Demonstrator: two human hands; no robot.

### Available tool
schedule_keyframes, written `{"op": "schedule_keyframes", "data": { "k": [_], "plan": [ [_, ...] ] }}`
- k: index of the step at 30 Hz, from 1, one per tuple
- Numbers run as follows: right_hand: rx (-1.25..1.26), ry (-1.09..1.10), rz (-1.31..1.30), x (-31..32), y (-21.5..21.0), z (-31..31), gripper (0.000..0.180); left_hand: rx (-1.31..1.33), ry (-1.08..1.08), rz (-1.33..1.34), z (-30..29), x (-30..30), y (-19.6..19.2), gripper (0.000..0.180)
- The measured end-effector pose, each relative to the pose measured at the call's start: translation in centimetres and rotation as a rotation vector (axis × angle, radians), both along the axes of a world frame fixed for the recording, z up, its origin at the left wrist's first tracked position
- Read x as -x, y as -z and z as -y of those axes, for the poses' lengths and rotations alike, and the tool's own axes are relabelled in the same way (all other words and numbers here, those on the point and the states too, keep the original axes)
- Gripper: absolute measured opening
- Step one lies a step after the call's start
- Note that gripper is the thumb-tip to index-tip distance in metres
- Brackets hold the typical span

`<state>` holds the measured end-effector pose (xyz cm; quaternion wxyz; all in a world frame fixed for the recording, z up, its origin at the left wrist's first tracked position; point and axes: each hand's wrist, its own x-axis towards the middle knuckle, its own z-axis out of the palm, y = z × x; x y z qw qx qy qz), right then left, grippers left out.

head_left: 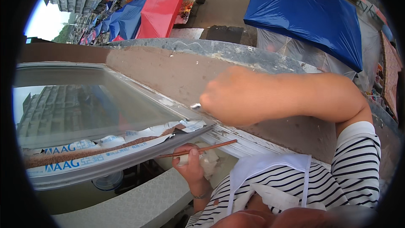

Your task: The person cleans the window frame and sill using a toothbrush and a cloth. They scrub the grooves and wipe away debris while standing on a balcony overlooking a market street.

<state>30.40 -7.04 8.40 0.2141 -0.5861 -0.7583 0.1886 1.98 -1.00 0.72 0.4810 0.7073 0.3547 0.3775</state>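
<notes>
My left hand [189,163], low beside the window frame's inner side, is closed round a thin brown stick [217,145]. A pale, crumpled wad [208,163] is bunched at the same hand; its kind is unclear. My right hand [223,97] reaches over the outer sill, back of the hand up, fingers curled and slightly blurred. A small white, shiny bit [195,106] shows at its fingertips; I cannot make out what it is. Just left of that hand runs the window sash [173,147], with torn white-and-blue protective film [114,157] and a rough brown strip along it.
Outside the window lies a brown ledge [156,65] with a grey stone edge [236,52]. Far below are a blue canopy [303,14], a red canopy [162,8] and a street. Glass [97,101] fills the left. A pale patterned surface [130,204] is below the sash.
</notes>
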Motion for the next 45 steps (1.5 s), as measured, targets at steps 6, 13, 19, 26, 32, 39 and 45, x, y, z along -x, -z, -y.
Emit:
{"op": "schedule_keyframes", "data": {
  "k": [6, 13, 19, 26, 32, 39, 45],
  "plan": [
    [0.006, 0.062, -0.017, 4.1, 6.6, -7.2, 0.015, -0.077, 0.127, 0.069, -0.8, 1.7, 0.6, 0.014],
    [0.126, -0.082, 0.085, 4.0, 5.0, 0.6, 0.017, -0.099, -0.022, 0.1, -0.6, 1.1, 0.5, 0.013],
    [0.27, -0.071, 0.136, 0.7, 0.2, 8.4, 0.027, -0.101, 0.101, 0.074, -1.7, 2.0, 0.4, 0.014],
    [-0.039, 0.163, -0.089, 1.9, 3.6, 0.6, 0.014, -0.094, 0.052, 0.118, -0.9, 0.7, -1.3, 0.013],
    [0.052, 0.101, -0.109, 5.7, 8.7, 0.2, 0.013, -0.082, -0.07, 0.042, 0.0, -0.1, -2.2, 0.017],
    [0.21, -0.012, 0.096, 4.4, 3.7, 9.2, 0.014, -0.078, -0.136, 0.169, -0.8, -1.3, -1.4, 0.049],
    [0.165, 0.162, -0.044, 1.8, 2.7, 9.0, 0.015, -0.252, -0.217, 0.055, -1.3, -4.2, -2.2, 0.059]
  ]
}}
